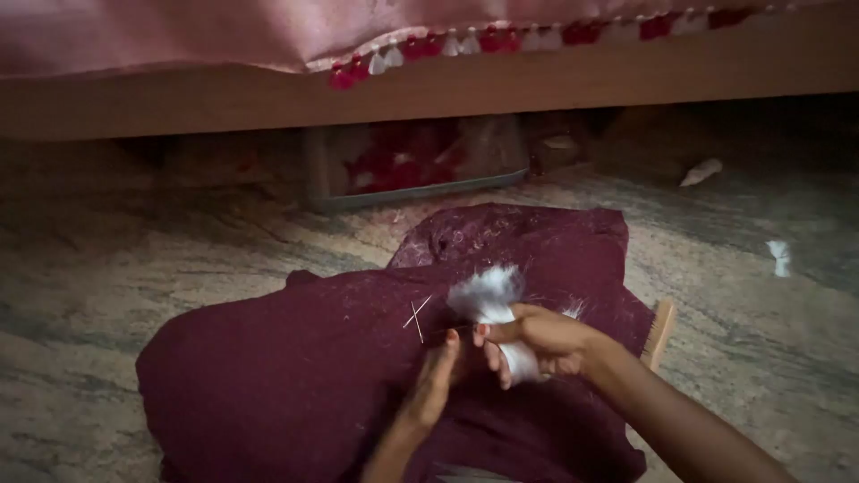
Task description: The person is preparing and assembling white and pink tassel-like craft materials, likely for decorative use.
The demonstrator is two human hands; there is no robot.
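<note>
A dark maroon cloth (286, 376) lies spread over my lap and the stone floor. My right hand (546, 342) is closed around a tuft of white cotton fluff (488, 295), which sticks out above my fingers. My left hand (434, 380) is beside it, fingers straight and edge-on, its tips touching the right hand's fingers. Two thin pale sticks (417, 317) lie crossed on the cloth just left of the fluff. White fibres are scattered over the cloth.
A wooden bed frame (537, 85) with a pink tasselled cover (179, 36) runs across the top. A box (420, 161) sits under it. Scraps of white fluff (780, 255) lie on the floor at right. A wooden comb-like tool (660, 333) pokes out behind my right wrist.
</note>
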